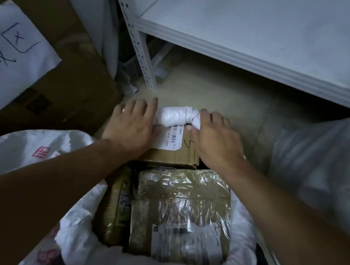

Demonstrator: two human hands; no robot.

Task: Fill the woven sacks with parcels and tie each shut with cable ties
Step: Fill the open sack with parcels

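Seemingly the filling step is in hand: at the centre of the frame both hands work on parcels at the far edge of an open woven sack, whose white crinkled mouth fills the lower half. The left hand lies flat, fingers spread, on a brown cardboard parcel bearing a white barcode label. The right hand curls its fingers around the knotted end of a small white wrapped roll lying on that parcel. Nearer the viewer, a box under glossy clear film sits in the sack. No cable tie is visible. Next, the parcels likely need pressing down so the mouth can gather. A grey metal shelf crosses the upper right.
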